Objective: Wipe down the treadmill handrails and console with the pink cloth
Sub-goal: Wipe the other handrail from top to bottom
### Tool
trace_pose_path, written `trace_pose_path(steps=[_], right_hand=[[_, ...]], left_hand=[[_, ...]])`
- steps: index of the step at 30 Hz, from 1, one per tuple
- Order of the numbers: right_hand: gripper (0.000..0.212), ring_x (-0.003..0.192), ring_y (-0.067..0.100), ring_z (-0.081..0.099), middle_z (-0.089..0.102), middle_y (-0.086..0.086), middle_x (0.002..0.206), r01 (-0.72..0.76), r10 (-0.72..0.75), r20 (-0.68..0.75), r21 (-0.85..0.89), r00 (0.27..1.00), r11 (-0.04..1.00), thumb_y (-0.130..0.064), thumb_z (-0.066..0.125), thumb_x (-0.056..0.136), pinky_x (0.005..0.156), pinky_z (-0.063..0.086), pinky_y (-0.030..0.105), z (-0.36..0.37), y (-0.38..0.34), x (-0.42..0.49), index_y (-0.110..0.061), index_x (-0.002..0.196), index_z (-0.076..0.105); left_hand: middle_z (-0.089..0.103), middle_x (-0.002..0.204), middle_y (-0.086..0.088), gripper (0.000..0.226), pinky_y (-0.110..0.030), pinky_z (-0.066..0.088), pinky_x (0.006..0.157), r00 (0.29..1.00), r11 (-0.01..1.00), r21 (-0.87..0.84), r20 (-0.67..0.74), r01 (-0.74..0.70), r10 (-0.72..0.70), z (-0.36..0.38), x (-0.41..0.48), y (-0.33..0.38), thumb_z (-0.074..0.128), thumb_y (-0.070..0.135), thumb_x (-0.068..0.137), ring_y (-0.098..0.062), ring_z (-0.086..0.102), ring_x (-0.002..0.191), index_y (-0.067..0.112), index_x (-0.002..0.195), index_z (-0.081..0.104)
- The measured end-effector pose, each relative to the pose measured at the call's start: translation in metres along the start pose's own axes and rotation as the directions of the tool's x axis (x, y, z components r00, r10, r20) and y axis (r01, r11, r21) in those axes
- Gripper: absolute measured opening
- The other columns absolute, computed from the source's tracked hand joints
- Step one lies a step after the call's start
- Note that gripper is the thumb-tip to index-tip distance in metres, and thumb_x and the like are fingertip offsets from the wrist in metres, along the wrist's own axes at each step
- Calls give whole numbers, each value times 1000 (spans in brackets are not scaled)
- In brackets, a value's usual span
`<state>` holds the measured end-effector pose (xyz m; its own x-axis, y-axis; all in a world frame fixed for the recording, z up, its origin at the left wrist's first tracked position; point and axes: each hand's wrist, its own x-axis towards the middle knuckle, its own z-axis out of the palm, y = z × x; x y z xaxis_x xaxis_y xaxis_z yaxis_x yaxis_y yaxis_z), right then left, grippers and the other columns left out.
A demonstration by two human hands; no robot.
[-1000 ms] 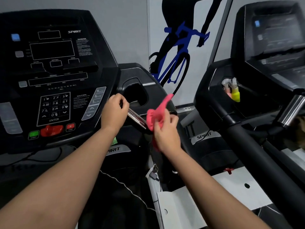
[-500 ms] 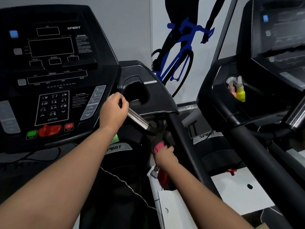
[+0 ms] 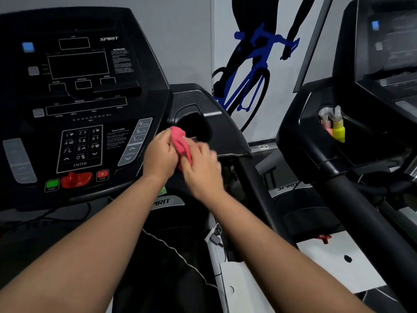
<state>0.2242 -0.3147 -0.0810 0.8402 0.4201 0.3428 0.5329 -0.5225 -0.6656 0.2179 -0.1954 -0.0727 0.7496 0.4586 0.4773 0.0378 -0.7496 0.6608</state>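
The pink cloth (image 3: 180, 141) is bunched between my two hands, in front of the cup recess at the console's right side. My left hand (image 3: 159, 154) is closed around the cloth's left part. My right hand (image 3: 200, 168), blurred, grips the lower right part. The chrome pulse grip that was under my left hand is hidden behind hands and cloth. The black treadmill console (image 3: 79, 105) with keypad, red stop key and green start button fills the left. The black right handrail (image 3: 255, 190) runs down from the console's right wing.
A second treadmill (image 3: 361, 136) stands to the right; its cup holder holds a yellow spray bottle (image 3: 338, 129) and a pink one. A cyclist poster (image 3: 255, 64) hangs on the wall behind. A white floor panel (image 3: 334, 263) lies between the machines.
My right hand rose from low beside the handrail, bringing the pink cloth up to my left hand at the chrome grip. Both hands now hold the cloth there.
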Motion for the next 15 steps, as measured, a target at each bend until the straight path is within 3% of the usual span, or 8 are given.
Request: trace_pose_path(steps=[2,5,7,8,10,12,13,15], right_hand=[[60,112,25,42,46,0,126,-25,24,-45,-25,999,999,-42,26,83,92,36,44,21,15,-11,-35,142,34],[60,115,33,42,50,9,126,-24,22,-212,-6,977,1000,-34,30,81,98,33,46,39,58,-32,-25,140,38],[55,123,32,38,50,9,125,-16,59,-303,140,951,990,-28,31,82,108,23,38,48,70,-39,-17,135,42],[55,125,27,34,49,7,124,-70,158,-324,267,933,961,-29,29,82,110,17,34,53,67,-39,-12,132,46],[60,130,23,27,43,8,131,-257,472,-327,526,819,811,-35,27,83,110,14,31,59,55,-32,-5,129,51],[55,133,33,29,38,20,139,-398,773,-260,738,578,546,-32,32,91,107,19,29,60,50,-21,-1,134,46],[48,131,37,33,36,26,139,-423,866,-169,818,471,389,-25,34,97,105,23,30,59,50,-16,2,136,41],[40,124,41,42,40,31,135,-449,925,6,876,380,178,-17,32,101,100,31,35,61,55,-14,6,134,36]], left_hand=[[53,75,7,25,-28,29,63,1000,1000,15,-6,-6,6,0,-1,0,40,10,97,-15,48,72,9,79,56],[53,77,6,25,-23,26,60,1000,999,22,-10,-25,25,0,-1,0,40,9,97,-11,46,72,13,79,57],[54,78,7,25,-16,29,57,1000,1000,26,-19,-13,13,1,-1,0,40,9,96,-8,46,71,14,80,58],[54,78,7,25,-11,31,57,1000,1000,28,-22,-5,5,1,-1,1,40,10,96,-7,45,70,14,80,59],[54,78,8,26,-7,31,58,1000,999,33,-17,7,-7,0,-1,2,39,11,97,-4,45,68,14,81,59],[52,76,12,26,-7,31,58,1000,999,35,5,4,-4,-1,-2,3,38,11,97,0,47,69,15,80,57],[51,75,14,26,-8,32,58,1000,999,42,18,-2,2,-2,-2,3,38,12,98,1,47,69,16,80,56],[50,74,14,25,-11,31,57,999,998,67,39,-16,14,-5,0,3,38,12,98,-1,47,69,16,80,55]])
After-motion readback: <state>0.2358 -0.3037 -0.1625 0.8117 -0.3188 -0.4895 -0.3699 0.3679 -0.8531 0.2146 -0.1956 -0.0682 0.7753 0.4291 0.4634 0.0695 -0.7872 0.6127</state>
